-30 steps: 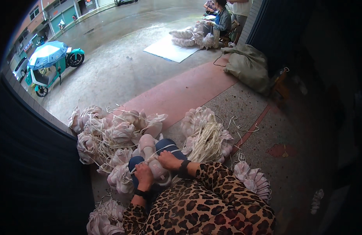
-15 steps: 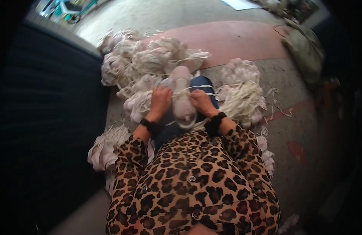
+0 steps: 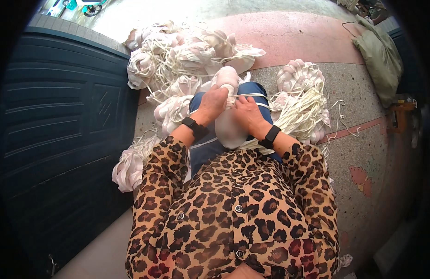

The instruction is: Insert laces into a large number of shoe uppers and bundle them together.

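Left hand (image 3: 215, 103) and right hand (image 3: 248, 115) curl over a pale shoe (image 3: 228, 123) between the lap's (image 3: 208, 158) edges (whether clamped, I can't tell).

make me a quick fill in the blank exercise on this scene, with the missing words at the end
The left hand and right hand are at a long piece whose far end is pale ____.
A dark band circles each ____, just behind the hand.
The olive bag lies toward the picture's upper ____ corner.
The trousers under the long piece are ____ in colour.

Missing words: pink; wrist; right; blue
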The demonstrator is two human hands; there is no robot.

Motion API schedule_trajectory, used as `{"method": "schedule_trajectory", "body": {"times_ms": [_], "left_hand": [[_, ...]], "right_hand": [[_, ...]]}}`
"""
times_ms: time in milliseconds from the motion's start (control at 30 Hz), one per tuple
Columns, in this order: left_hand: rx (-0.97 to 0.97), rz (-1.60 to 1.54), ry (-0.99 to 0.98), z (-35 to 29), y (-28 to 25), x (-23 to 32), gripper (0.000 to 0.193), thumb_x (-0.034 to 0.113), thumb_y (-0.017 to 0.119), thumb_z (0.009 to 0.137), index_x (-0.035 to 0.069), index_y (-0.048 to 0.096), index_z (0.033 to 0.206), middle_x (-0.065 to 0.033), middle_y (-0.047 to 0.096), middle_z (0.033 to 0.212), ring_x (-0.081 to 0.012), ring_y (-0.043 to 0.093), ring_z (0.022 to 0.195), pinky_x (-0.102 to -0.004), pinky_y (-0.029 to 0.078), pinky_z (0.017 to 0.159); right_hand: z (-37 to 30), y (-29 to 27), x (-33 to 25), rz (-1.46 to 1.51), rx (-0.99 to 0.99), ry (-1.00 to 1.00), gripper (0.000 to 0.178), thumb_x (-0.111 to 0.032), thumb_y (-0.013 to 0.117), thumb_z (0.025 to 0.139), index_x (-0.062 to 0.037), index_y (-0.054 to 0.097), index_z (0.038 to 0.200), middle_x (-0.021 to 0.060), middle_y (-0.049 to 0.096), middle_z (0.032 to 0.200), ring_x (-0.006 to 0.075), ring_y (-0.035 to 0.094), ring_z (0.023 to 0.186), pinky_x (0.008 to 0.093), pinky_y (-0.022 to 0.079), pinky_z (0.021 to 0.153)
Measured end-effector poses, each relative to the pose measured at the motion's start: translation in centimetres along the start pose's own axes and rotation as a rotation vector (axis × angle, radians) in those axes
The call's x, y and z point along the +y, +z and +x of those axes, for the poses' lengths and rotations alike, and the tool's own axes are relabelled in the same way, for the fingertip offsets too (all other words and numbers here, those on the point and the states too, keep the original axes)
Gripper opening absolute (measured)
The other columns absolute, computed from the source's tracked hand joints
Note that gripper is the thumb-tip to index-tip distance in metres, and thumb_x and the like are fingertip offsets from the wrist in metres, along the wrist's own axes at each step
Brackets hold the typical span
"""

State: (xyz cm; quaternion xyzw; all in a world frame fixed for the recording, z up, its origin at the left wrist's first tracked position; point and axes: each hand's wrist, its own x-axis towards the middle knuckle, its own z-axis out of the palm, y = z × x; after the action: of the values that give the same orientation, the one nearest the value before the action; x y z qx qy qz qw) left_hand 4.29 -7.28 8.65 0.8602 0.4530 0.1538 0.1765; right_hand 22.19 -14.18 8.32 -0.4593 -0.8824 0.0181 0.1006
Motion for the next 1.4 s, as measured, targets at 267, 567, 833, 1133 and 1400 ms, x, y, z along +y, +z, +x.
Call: {"method": "schedule_trajectory", "body": {"times_ms": [267, 567, 833, 1133, 1400], "left_hand": [[-0.207, -0.796, -0.372, 2.4, -1.4, 0.0, 0.022, 0.018, 0.081, 0.077, 0.001, 0.069, 0.084, -0.0064, 0.066, 0.073, -0.0131, 0.061, 0.07, -0.0298, 0.049, 0.065], [-0.324, -0.347, -0.113, 3.6, -0.4, 1.6, 0.012, 0.013, 0.07, 0.084, 0.005, 0.072, 0.093, -0.017, 0.072, 0.091, -0.0331, 0.069, 0.088, -0.0416, 0.053, 0.08], [-0.167, -0.189, -0.235, -3.3, -0.3, -4.5, 0.022, 0.013, 0.062, 0.092, 0.006, 0.066, 0.113, -0.0143, 0.07, 0.092, -0.0361, 0.06, 0.1, -0.044, 0.048, 0.089], [-0.146, -0.318, -0.255, -4.1, -1.0, -4.0, 0.034, 0.01, 0.067, 0.088, 0.003, 0.063, 0.121, -0.0121, 0.069, 0.085, -0.0288, 0.064, 0.084, -0.0385, 0.051, 0.079], [-0.096, -0.415, -0.306, -4.1, -0.7, -4.0, 0.037, 0.009, 0.068, 0.087, 0.0, 0.062, 0.123, -0.0108, 0.068, 0.078, -0.0219, 0.064, 0.07, -0.0345, 0.051, 0.069]], "right_hand": [[-0.3, -5.0, 1.1, 0.262, 0.396, -0.177, 0.003, -0.01, 0.061, 0.083, -0.0093, 0.062, 0.086, 0.006, 0.06, 0.093, 0.0239, 0.057, 0.088, 0.0378, 0.044, 0.081], [-10.4, -30.1, 15.8, 1.114, 1.333, 0.213, 0.006, -0.005, 0.059, 0.088, -0.006, 0.064, 0.091, 0.0113, 0.065, 0.089, 0.0274, 0.062, 0.082, 0.0399, 0.05, 0.075], [-5.1, -11.6, 13.4, 1.439, 0.345, 0.702, 0.01, -0.012, 0.063, 0.086, -0.0059, 0.07, 0.091, 0.0137, 0.069, 0.086, 0.0289, 0.067, 0.08, 0.0399, 0.054, 0.073], [1.0, 0.5, -4.3, 0.367, -0.01, 0.237, 0.008, -0.014, 0.062, 0.085, -0.0074, 0.066, 0.083, 0.0136, 0.07, 0.079, 0.0326, 0.071, 0.073, 0.0422, 0.057, 0.061], [3.0, 3.8, -4.8, 0.192, 0.056, 0.306, 0.012, -0.015, 0.059, 0.089, -0.0069, 0.066, 0.083, 0.0132, 0.07, 0.079, 0.0266, 0.072, 0.073, 0.0371, 0.057, 0.06]]}}
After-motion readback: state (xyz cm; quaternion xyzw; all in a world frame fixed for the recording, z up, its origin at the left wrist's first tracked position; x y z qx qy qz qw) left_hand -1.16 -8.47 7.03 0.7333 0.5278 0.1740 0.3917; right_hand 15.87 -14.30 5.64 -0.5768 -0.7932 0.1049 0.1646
